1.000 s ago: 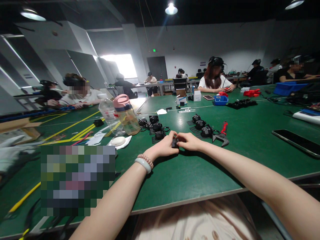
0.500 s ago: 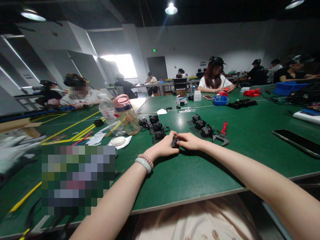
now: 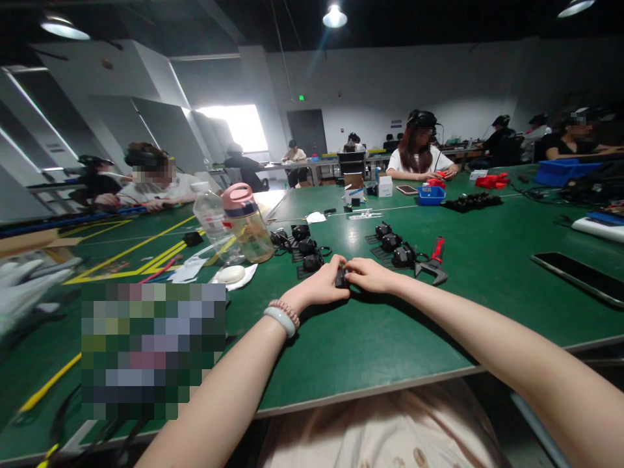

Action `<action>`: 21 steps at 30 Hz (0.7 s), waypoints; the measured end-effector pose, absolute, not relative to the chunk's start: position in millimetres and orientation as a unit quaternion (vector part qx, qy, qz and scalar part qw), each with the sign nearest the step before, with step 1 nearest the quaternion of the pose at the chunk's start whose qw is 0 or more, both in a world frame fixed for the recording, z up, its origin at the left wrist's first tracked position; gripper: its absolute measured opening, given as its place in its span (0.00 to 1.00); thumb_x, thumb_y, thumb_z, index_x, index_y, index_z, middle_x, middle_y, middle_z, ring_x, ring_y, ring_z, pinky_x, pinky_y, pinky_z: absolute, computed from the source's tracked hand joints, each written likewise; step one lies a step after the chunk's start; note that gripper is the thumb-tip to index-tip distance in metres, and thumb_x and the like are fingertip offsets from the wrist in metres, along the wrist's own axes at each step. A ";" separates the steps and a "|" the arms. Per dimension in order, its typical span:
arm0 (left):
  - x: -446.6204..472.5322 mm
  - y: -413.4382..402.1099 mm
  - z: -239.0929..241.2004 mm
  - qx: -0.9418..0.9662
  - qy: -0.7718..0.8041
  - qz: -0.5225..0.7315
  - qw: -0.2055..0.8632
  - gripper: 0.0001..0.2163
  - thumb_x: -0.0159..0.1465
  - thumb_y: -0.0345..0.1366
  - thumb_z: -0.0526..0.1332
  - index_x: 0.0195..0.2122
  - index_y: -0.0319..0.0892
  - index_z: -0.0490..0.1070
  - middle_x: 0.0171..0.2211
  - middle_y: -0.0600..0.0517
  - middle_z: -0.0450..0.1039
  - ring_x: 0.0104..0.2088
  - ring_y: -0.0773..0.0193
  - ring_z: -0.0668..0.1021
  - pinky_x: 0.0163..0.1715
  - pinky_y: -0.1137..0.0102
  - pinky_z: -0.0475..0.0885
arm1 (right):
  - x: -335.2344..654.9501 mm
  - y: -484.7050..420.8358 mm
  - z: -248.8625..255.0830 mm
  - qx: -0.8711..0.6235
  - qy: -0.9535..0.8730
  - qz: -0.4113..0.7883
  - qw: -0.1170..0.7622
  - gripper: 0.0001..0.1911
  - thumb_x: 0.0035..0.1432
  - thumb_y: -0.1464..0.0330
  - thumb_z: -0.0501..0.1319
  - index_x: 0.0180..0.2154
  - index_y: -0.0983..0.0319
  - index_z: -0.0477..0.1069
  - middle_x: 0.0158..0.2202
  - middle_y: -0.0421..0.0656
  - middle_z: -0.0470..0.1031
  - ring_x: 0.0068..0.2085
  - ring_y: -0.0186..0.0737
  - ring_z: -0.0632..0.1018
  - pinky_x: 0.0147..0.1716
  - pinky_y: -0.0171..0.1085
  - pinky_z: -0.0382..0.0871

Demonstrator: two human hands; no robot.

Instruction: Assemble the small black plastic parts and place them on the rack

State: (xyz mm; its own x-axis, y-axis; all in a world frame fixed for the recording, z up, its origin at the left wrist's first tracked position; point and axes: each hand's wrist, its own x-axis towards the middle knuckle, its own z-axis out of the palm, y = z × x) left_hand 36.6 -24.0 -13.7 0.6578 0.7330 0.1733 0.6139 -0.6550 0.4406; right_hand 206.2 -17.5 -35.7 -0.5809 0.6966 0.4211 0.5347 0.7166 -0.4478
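Between my two hands, low over the green table (image 3: 361, 351), is a small black part (image 3: 340, 279), mostly covered by fingers. My left hand (image 3: 324, 283) is closed round its left side. From the right, the bent fingers of my right hand (image 3: 369, 275) pinch the same part. Just beyond my left hand lies a group of black rounded assemblies (image 3: 306, 247) with flat slotted pieces. A second row of such black assemblies (image 3: 390, 243) sits past my right hand. Beside that row rests an adjustable wrench (image 3: 435, 263) with a red and black handle.
A bottle with a pink lid (image 3: 247, 224) and a clear plastic bottle (image 3: 214, 221) stand to the left, near a white round object (image 3: 236, 276). A phone (image 3: 580, 276) lies at right. Farther back are a blue bin (image 3: 431, 195) and a co-worker (image 3: 419, 153).
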 end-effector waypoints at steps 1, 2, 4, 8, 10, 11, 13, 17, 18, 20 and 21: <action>36.7 -24.1 -13.6 0.893 0.378 0.171 0.175 0.26 0.44 0.37 0.59 0.45 0.41 0.53 0.38 0.50 0.62 0.37 0.61 0.69 0.38 0.67 0.64 | 206.1 -17.4 -35.9 -0.350 -0.878 0.141 0.295 0.08 0.53 0.69 0.50 0.30 0.66 0.65 0.29 0.42 0.66 0.32 0.32 0.65 0.33 0.31 0.56; 36.7 -24.3 -13.4 0.892 0.380 0.171 0.177 0.26 0.44 0.37 0.59 0.45 0.41 0.53 0.38 0.50 0.62 0.37 0.61 0.69 0.38 0.67 0.64 | 206.0 -17.4 -36.2 -0.350 -0.877 0.144 0.296 0.08 0.53 0.70 0.50 0.30 0.66 0.65 0.30 0.42 0.66 0.32 0.32 0.65 0.33 0.31 0.56; 36.8 -25.0 -12.7 0.889 0.385 0.169 0.179 0.26 0.44 0.37 0.59 0.45 0.41 0.53 0.38 0.50 0.62 0.37 0.61 0.69 0.38 0.66 0.64 | 205.8 -17.5 -36.4 -0.349 -0.877 0.148 0.296 0.08 0.53 0.70 0.50 0.30 0.66 0.66 0.30 0.42 0.66 0.32 0.32 0.66 0.33 0.31 0.56; 36.6 -25.9 -11.8 0.891 0.382 0.170 0.179 0.26 0.44 0.37 0.59 0.45 0.41 0.53 0.38 0.50 0.63 0.37 0.61 0.69 0.38 0.66 0.64 | 205.4 -17.7 -36.1 -0.356 -0.876 0.146 0.292 0.08 0.53 0.70 0.50 0.30 0.66 0.66 0.30 0.42 0.67 0.33 0.33 0.66 0.33 0.32 0.57; 36.5 -26.2 -11.8 0.891 0.379 0.174 0.179 0.26 0.44 0.37 0.59 0.45 0.41 0.53 0.38 0.50 0.63 0.37 0.61 0.69 0.38 0.66 0.64 | 205.3 -17.7 -35.8 -0.357 -0.876 0.145 0.290 0.09 0.53 0.69 0.50 0.31 0.66 0.66 0.31 0.43 0.67 0.33 0.33 0.66 0.34 0.32 0.57; 36.4 -26.3 -11.8 0.891 0.378 0.176 0.180 0.26 0.44 0.37 0.59 0.45 0.41 0.53 0.38 0.50 0.63 0.37 0.61 0.69 0.38 0.67 0.64 | 205.3 -17.6 -35.6 -0.355 -0.877 0.145 0.290 0.09 0.54 0.69 0.50 0.32 0.66 0.66 0.31 0.43 0.67 0.34 0.33 0.66 0.34 0.32 0.57; 36.5 -26.6 -11.7 0.891 0.379 0.174 0.181 0.26 0.45 0.37 0.59 0.45 0.40 0.53 0.38 0.50 0.63 0.37 0.61 0.69 0.37 0.67 0.64 | 205.5 -17.3 -35.7 -0.351 -0.878 0.147 0.291 0.09 0.54 0.69 0.50 0.32 0.66 0.67 0.32 0.44 0.67 0.34 0.33 0.66 0.35 0.33 0.57; 37.0 -26.2 -11.8 0.890 0.383 0.169 0.178 0.26 0.45 0.37 0.59 0.45 0.40 0.53 0.38 0.50 0.63 0.36 0.61 0.69 0.37 0.67 0.64 | 205.6 -16.9 -36.5 -0.346 -0.879 0.148 0.292 0.10 0.54 0.69 0.49 0.33 0.66 0.67 0.33 0.45 0.68 0.36 0.34 0.67 0.36 0.33 0.58; 37.1 -26.0 -11.9 0.891 0.383 0.170 0.178 0.26 0.44 0.37 0.59 0.45 0.40 0.53 0.38 0.50 0.63 0.37 0.61 0.69 0.37 0.67 0.64 | 205.6 -16.8 -36.7 -0.347 -0.880 0.146 0.291 0.10 0.54 0.69 0.49 0.34 0.66 0.67 0.33 0.45 0.68 0.36 0.34 0.67 0.36 0.33 0.58; 37.3 -25.5 -12.1 0.891 0.381 0.171 0.178 0.26 0.45 0.37 0.59 0.45 0.40 0.53 0.38 0.49 0.63 0.37 0.61 0.69 0.37 0.67 0.64 | 205.4 -16.9 -36.8 -0.349 -0.880 0.142 0.288 0.11 0.55 0.69 0.49 0.34 0.66 0.67 0.34 0.45 0.68 0.36 0.34 0.67 0.37 0.33 0.58; 37.4 -25.4 -12.2 0.891 0.380 0.171 0.179 0.26 0.45 0.37 0.59 0.45 0.40 0.53 0.38 0.49 0.63 0.36 0.61 0.69 0.37 0.67 0.64 | 205.3 -17.0 -36.8 -0.351 -0.880 0.142 0.286 0.11 0.55 0.69 0.49 0.34 0.66 0.67 0.34 0.45 0.68 0.36 0.34 0.67 0.37 0.33 0.58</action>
